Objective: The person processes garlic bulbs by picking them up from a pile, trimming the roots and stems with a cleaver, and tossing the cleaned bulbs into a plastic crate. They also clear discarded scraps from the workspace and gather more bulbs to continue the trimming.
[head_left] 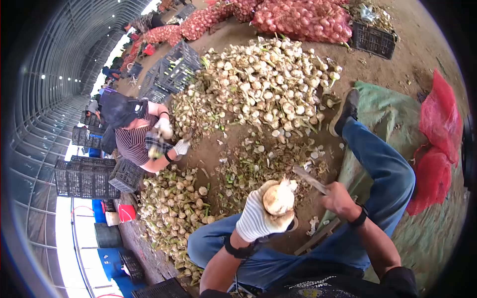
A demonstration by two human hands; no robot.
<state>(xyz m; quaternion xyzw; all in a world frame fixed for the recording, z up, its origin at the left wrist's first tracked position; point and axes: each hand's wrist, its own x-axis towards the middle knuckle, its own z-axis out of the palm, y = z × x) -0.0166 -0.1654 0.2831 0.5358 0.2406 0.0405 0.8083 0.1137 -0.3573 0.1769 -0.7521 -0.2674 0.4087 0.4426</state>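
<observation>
My left hand (pixel 256 216), in a white striped work glove, is closed around a garlic bulb (pixel 278 198) and holds it up between my knees. A short stub of stem points up and right from the bulb. My bare right hand (pixel 341 201) grips a knife (pixel 311 180) by its handle. Its flat blade points up and left, a little apart from the bulb. Beneath and beyond lie garlic scraps and peelings (pixel 258 166) on the soil. Ahead spreads a large heap of garlic with stems (pixel 278 84); to the left sits a pile of garlic bulbs (pixel 171 213).
A co-worker (pixel 134 131) in a striped shirt and gloves sits left of the heap. Black crates (pixel 89 179) stand behind them, near a red bucket (pixel 126 213). Filled red mesh sacks (pixel 303 21) line the back. Red mesh bags (pixel 437 149) lie on a green sheet (pixel 387 111) at right.
</observation>
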